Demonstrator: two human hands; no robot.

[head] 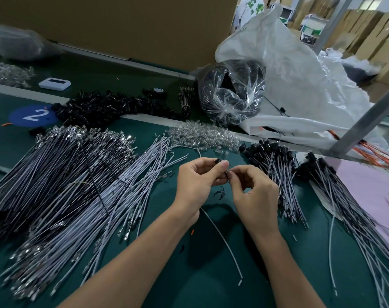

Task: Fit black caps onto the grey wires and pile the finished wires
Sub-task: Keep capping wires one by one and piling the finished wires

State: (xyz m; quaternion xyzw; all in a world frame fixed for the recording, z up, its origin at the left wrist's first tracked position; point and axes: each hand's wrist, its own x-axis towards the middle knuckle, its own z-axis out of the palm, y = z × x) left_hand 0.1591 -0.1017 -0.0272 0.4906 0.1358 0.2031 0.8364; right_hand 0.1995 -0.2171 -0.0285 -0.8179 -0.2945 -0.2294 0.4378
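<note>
Green matting [211, 274] covers the bench, with a brown cardboard wall [122, 25] rising behind it. Above the middle of the mat, the left hand [195, 183] pinches a black cap [218, 161] between thumb and curled fingers. The right hand [253, 192] meets it just below the cap, its thumb and forefinger nipped together on the top of a grey wire [222, 236].

The wire's long axis runs from the cap back toward the person. Its capped end points away, and the rest passes behind the left wrist and curves down and slightly right. Its free end lies on the mat, well nearer the person than the cap.

Just right of the cap, a pile of finished wires [278, 174] fans out with the black caps at the far end. A second such pile [344, 196] lies farther right, partly on a pink sheet [371, 192].

Left of the cap spreads a broad heap of uncapped wires [67, 185]. Just beyond the cap is a heap of clear parts [202, 134]. Beyond and to the left of the cap lie loose black caps [104, 107]. Farther beyond the cap, a clear bag [231, 92] of dark parts leans against a white sack [300, 85].
</note>
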